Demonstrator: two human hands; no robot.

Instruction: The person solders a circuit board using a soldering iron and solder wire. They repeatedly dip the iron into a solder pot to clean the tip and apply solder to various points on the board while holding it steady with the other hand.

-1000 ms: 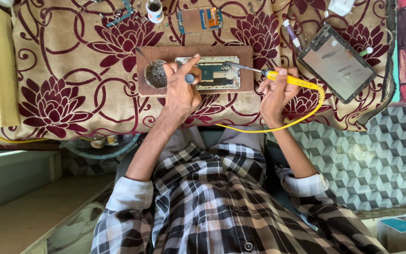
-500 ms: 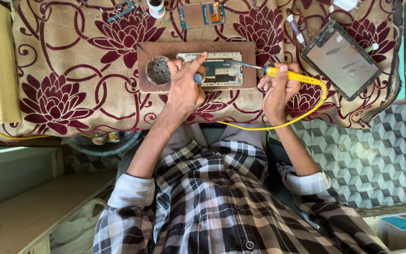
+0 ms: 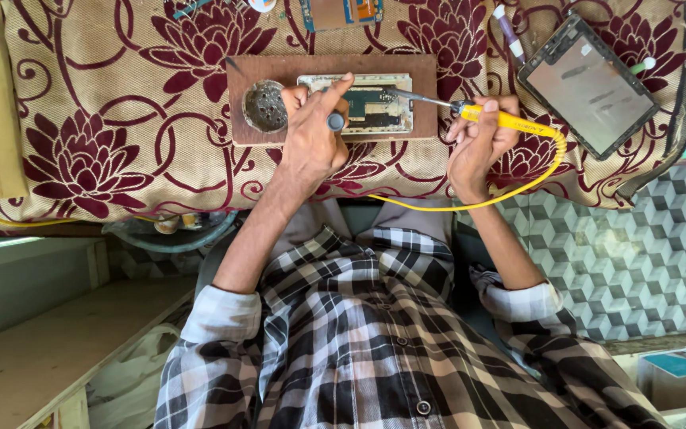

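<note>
**Soldering station: hand and tool positions**

The right hand (image 3: 482,143) was closed around a yellow-handled soldering iron (image 3: 502,119), gripping it pen-fashion. The metal tip extended from that hand toward the left hand and met the opened phone chassis (image 3: 371,107) at its near edge; whether the tip actually touched the board could not be confirmed at this resolution. A yellow cord (image 3: 470,205) ran from the iron's rear, looped below the right wrist and passed beneath both forearms.

The left hand (image 3: 311,131) rested on the wooden board (image 3: 422,79), index finger extended onto the chassis and the remaining fingers curled. It appeared to pinch a small dark round object (image 3: 335,121) between thumb and fingers; its identity was not legible.

The chassis lay flat on the wooden board, directly between the two hands. A round metal dish (image 3: 265,105) sat on the board just beside the left hand, on its outer side.

The board lay on a tabletop covered with a maroon floral cloth (image 3: 121,119). A tablet frame (image 3: 589,83) lay beyond the right hand, well apart from the board.
</note>
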